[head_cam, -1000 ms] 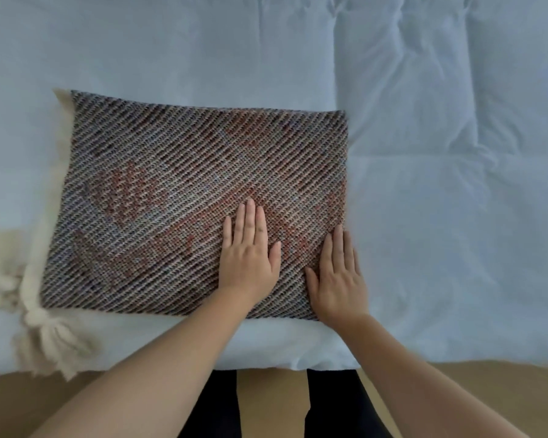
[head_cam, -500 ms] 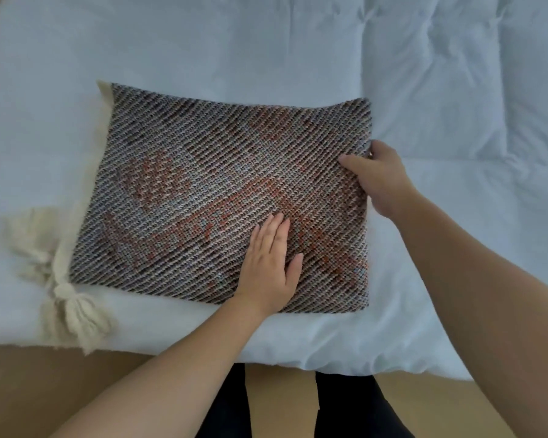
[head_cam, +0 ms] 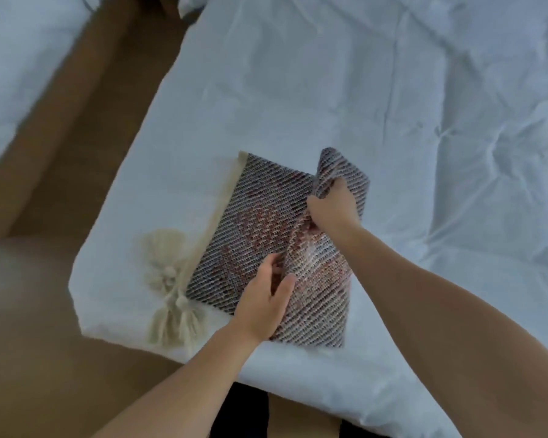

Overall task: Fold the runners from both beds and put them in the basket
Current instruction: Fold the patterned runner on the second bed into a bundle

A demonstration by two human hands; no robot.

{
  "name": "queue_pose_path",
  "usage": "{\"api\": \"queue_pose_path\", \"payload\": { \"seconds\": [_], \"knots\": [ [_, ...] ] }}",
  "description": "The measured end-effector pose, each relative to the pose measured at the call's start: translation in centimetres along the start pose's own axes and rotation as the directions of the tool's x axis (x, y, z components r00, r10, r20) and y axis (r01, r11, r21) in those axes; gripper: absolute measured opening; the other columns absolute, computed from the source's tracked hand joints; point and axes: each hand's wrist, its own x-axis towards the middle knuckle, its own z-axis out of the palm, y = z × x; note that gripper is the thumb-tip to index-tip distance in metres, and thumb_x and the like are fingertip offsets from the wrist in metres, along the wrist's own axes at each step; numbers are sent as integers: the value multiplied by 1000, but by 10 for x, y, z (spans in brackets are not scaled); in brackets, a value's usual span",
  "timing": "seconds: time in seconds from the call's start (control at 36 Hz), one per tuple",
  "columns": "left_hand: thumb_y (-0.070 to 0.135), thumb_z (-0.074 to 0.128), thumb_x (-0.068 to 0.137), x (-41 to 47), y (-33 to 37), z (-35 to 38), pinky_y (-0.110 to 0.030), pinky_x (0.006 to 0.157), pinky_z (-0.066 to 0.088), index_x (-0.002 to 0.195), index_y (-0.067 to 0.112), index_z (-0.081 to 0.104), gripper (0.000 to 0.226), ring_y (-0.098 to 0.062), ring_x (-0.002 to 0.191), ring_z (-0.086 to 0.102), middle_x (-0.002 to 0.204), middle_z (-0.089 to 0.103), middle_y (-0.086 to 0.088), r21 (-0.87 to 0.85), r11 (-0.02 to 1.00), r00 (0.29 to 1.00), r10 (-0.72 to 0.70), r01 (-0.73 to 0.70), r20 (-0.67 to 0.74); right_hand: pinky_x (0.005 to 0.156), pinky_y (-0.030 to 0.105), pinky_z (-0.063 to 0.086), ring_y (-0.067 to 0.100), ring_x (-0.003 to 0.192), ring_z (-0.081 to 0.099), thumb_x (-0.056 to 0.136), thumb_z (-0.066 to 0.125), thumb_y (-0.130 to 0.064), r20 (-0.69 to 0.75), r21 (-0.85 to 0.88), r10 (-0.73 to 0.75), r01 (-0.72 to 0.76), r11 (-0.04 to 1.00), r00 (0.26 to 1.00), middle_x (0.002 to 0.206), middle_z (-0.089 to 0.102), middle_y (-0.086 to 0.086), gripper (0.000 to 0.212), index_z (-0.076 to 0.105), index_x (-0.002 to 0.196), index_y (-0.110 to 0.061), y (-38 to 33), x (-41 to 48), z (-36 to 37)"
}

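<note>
— What is all the white?
— A duvet [head_cam: 329, 90]. It is rumpled, with creases running across its right side, and its near corner hangs down at the lower left.

— And beside it?
— Brown floor [head_cam: 45, 358]. A strip of it runs up between the duvet and a second bed [head_cam: 19, 58] at the upper left, which is also covered in white.

— Anything at the bottom?
— Dark trousers [head_cam: 241, 412]. There are two legs with a sliver of floor between them, just beside the duvet's near edge.

— And at the top of that strip?
— Something white juts in there. It is too blurred to tell what.
</note>
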Motion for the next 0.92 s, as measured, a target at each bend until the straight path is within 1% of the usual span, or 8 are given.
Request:
{"api": "queue_pose_path", "payload": {
  "seconds": [0.11,0.22,0.44,0.56,0.64,0.75,0.83,0.92],
  "knots": [
    [69,47,83,12,-29,-40,-35,97,45,148,25,19,83,-11,116,53,129,54,8,145,985,996,-94,92,4,38,28,52,20,61,66,86,56,-14,-46,-14,49,-49,999,998,83,59,4,60,30,140,-10,-20,10,46],
    [42,44,97,27,-55,-65,-24,90,45,142,20,33,52,-14,111,58,123,59,4,247,964,994,-82,96,-69,33,23,46,18,60,64,85,56,-15,-75,-58,59,-63,996,995,83,56,2,46,38,126,-11,-37,20,85],
    [38,30,101,32,-84,-109,-31,82,49,130,17,47,39,-12,93,58,105,61,5,331,941,993,-29,65,-112,35,28,47,18,63,61,87,55,-13,-55,-119,47,-53,991,997,81,56,3,32,39,114,-12,-61,27,139],
    [38,28,101,35,-96,-121,-14,60,41,114,25,49,28,1,70,55,81,56,13,316,945,990,-44,85,-135,34,22,36,16,62,57,89,53,-13,-52,-155,18,-26,988,998,80,55,3,35,38,121,-8,-74,32,162],
    [37,27,101,41,-108,-127,-15,51,39,112,22,50,30,-1,62,54,75,56,11,319,941,982,-58,114,-179,38,22,33,15,65,56,93,50,-16,-76,-174,-25,11,985,997,90,60,7,28,40,116,-5,-85,40,178],
    [34,27,101,46,-129,-131,-17,60,43,122,20,49,33,-1,72,56,87,59,10,357,921,978,-93,156,-187,40,21,31,15,61,52,93,49,-13,-39,-242,-109,97,965,993,84,60,8,52,28,138,2,-81,44,202],
    [34,27,101,52,-139,-131,-25,63,45,123,20,45,32,-7,72,57,92,60,6,441,882,979,-92,165,-181,56,30,42,26,80,61,98,46,-26,39,-334,-122,128,934,992,104,63,18,71,5,148,4,-69,45,208],
    [29,30,99,60,-136,-129,-34,80,51,134,17,35,37,-17,94,58,118,55,-2,482,865,972,-31,143,-232,50,28,40,24,73,62,99,43,-36,73,-252,-153,166,953,986,97,64,16,68,12,147,2,-63,47,205]
  ]
}}
